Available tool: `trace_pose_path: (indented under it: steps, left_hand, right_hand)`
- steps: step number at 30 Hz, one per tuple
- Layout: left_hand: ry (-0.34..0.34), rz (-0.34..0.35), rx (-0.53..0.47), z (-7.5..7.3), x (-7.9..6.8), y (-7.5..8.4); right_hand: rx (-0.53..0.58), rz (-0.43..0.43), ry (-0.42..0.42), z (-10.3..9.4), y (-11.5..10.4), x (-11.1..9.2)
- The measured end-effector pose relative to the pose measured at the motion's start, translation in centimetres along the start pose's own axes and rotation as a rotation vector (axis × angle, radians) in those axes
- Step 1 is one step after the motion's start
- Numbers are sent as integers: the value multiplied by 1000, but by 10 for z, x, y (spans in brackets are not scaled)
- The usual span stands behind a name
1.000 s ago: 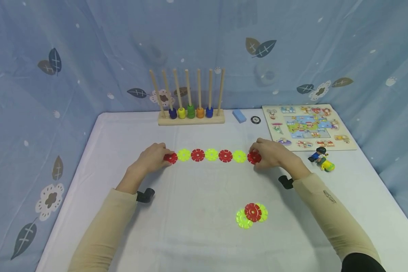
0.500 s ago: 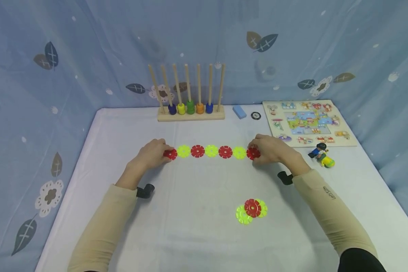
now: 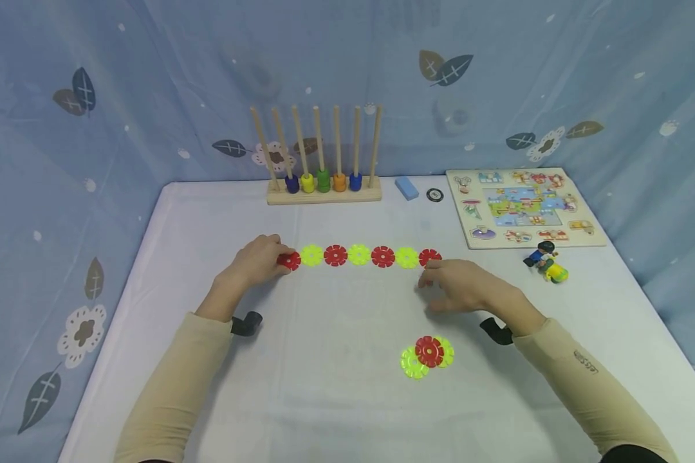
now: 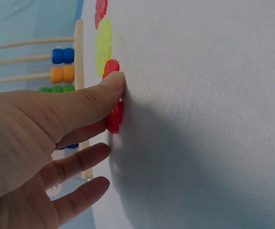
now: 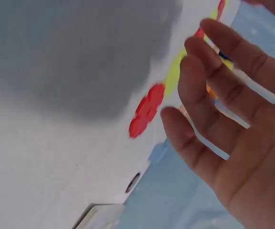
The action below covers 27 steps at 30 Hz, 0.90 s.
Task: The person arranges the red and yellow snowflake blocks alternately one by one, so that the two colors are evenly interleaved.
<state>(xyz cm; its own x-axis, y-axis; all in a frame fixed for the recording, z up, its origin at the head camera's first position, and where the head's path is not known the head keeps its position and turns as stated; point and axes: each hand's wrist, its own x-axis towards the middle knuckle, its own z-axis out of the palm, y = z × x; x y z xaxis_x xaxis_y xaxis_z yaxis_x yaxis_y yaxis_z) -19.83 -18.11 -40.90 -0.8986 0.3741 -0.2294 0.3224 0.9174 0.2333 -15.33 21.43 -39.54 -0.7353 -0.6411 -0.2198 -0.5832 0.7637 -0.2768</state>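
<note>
Several red and yellow-green notched plastic flower discs lie in an alternating row across the table, such as the middle yellow disc [image 3: 359, 254]. At the row's left end my left hand [image 3: 256, 262] pinches a red disc [image 4: 115, 117] between thumb and index finger; the other fingers are loosely bent. My right hand [image 3: 462, 286] is off the row, just in front of the right-end red disc [image 3: 428, 257], which it partly covers in the head view. In the right wrist view its fingers are spread and hold nothing, with that red disc [image 5: 147, 109] beyond the fingertips.
Nearer the front lies a small pile, a red disc [image 3: 429, 352] over two yellow ones. Behind the row stand a wooden peg rack [image 3: 324, 198] with coloured beads, a blue block [image 3: 407, 188], a black round chip [image 3: 434, 195], a puzzle board [image 3: 475, 218] and toy figures [image 3: 547, 262].
My right hand has let go of the right-end red disc and moved back towards the front of the table. The left hand keeps its hold on the left-end disc.
</note>
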Motion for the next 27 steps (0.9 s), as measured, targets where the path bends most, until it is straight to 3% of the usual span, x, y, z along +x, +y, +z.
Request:
trace_pose_path:
  steps: [8, 12, 18, 27]
  left_hand:
    - [1, -21, 7, 2, -1, -1]
    - [0, -23, 5, 2, 0, -2]
    - [-3, -27, 1, 2, 0, -1]
    - [-4, -29, 5, 3, 1, -1]
  right_hand:
    - [86, 46, -215, 5, -23, -18]
    - [96, 63, -276, 8, -30, -23]
    - [86, 32, -270, 19, -40, -24]
    - [49, -9, -183, 27, -38, -23]
